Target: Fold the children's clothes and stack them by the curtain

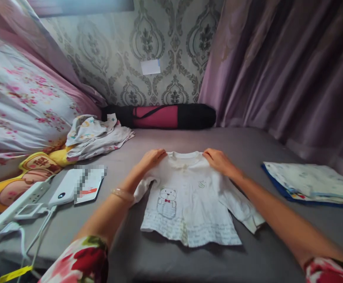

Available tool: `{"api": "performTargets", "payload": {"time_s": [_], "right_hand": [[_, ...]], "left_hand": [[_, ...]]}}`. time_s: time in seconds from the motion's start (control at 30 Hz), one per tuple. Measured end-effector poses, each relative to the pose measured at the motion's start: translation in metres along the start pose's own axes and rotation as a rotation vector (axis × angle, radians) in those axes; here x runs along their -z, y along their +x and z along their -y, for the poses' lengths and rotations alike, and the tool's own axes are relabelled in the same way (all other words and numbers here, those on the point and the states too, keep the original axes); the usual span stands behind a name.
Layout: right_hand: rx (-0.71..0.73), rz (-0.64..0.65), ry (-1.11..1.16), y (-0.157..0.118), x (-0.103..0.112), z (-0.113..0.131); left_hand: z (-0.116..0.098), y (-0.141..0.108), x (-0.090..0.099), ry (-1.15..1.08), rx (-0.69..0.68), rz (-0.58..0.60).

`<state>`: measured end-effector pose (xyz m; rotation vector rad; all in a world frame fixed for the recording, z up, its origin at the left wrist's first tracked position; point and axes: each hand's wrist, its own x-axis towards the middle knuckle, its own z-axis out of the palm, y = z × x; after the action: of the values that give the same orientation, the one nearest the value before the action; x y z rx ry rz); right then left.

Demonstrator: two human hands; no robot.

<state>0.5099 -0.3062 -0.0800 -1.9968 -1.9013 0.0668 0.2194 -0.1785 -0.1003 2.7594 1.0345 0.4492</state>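
Observation:
A small white long-sleeved baby shirt (186, 196) lies spread on the grey sheet, front side up, with a bear print on its left half and lettering along the hem. My left hand (155, 156) pinches the shirt's left shoulder beside the collar. At the opposite shoulder, my right hand (217, 159) is closed on the fabric. The left sleeve is partly hidden behind my left forearm; the right sleeve stretches out toward my right forearm.
A folded stack of cloth (309, 181) lies at right. Crumpled clothes (100, 135) sit at back left, near a yellow cushion (32, 169). A power strip (15, 212), cables, a white power bank (66, 186) and a booklet (90, 184) lie at left. A black-and-pink rolled bag (159, 117) rests along the wall.

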Motion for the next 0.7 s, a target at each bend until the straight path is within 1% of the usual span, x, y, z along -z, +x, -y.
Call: {"api": "performTargets", "payload": {"time_s": [0.07,0.13,0.23,0.37,0.57,0.7], "right_hand": [[-0.02,0.048,-0.117,0.0,-0.025,-0.007],[-0.021,0.072,-0.216,0.0,-0.041,-0.013],[0.003,0.097,-0.311,0.007,-0.051,-0.018],[0.013,0.129,-0.353,0.024,-0.056,-0.025],[0.01,0.16,-0.367,0.063,-0.062,-0.031],[0.002,0.195,-0.35,0.091,-0.067,-0.037]], "left_hand": [[0.007,0.001,-0.024,0.045,0.016,0.037],[0.01,0.003,-0.034,0.076,0.021,0.069],[0.013,0.01,-0.035,0.113,0.029,0.098],[0.021,0.026,-0.033,0.154,0.06,0.114],[0.046,0.057,-0.038,0.171,0.054,0.1],[0.062,0.08,-0.038,0.172,0.05,0.102]]}}
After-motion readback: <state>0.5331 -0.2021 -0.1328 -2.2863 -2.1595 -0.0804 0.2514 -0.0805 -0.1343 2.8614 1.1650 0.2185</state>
